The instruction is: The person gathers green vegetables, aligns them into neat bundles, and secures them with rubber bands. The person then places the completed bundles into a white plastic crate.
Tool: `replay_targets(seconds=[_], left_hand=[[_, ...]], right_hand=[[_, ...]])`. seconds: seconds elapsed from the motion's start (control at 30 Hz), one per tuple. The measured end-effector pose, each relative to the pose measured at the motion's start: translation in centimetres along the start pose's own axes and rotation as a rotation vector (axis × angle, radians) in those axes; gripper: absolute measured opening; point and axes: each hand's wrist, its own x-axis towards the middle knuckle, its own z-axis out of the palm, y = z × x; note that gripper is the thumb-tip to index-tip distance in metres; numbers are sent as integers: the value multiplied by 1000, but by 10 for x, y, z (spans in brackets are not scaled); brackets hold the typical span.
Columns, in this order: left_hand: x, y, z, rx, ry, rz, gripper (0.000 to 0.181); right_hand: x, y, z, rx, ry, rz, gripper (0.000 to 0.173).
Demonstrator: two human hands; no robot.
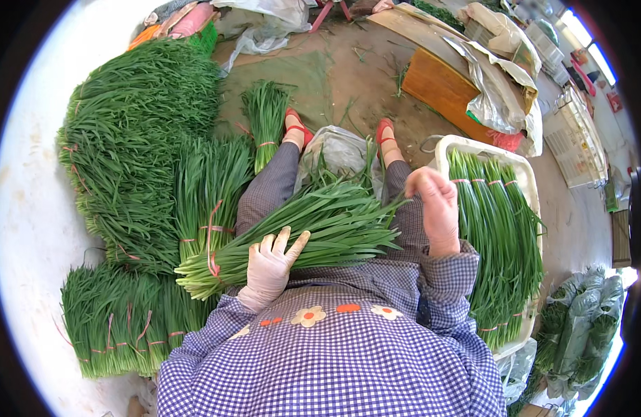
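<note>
Across my lap lies a bundle of garlic chives (320,224), its pale cut ends to the left and its leaf tips to the right. A pink tie (213,265) wraps it near the cut ends. My left hand (271,266), in a whitish stained glove, holds the bundle from the near side with its fingers spread over the stalks. Bare and curled, my right hand (434,208) is raised above my right thigh, beside the leaf tips. A thin leaf end (400,202) runs to its pinched fingertips. Between my legs sits a translucent plastic bag (335,151) with loose leaves over it.
Large stacks of chives (138,135) rise on the left, with tied bundles (117,323) nearer me. A single tied bundle (267,125) leans by my left foot. On the right, a white plastic crate (529,193) holds several tied bundles. Beyond it stands an orange-brown board (440,94).
</note>
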Motion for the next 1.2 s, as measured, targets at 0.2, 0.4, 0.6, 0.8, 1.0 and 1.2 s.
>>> replay_targets(seconds=[0.2,0.4,0.6,0.8,1.0,1.2], left_hand=[[-2,-1,5,-17,15,-8,71],[-3,-2,4,-20,18,-9,69],[-2,0,4,2,9,6,61],[-5,-1,7,47,0,26,62],[-5,0,7,10,12,-4,61],[-2,-3,6,19,20,-1,62]], right_hand=[[-36,-10,28,-863,-318,-163,10],[-58,16,37,-1122,-390,-100,13],[-65,58,48,-215,174,151,12],[-44,18,51,-401,73,-19,38],[-45,5,78,-1061,-485,-178,29],[-61,44,73,-1075,-582,-206,18]])
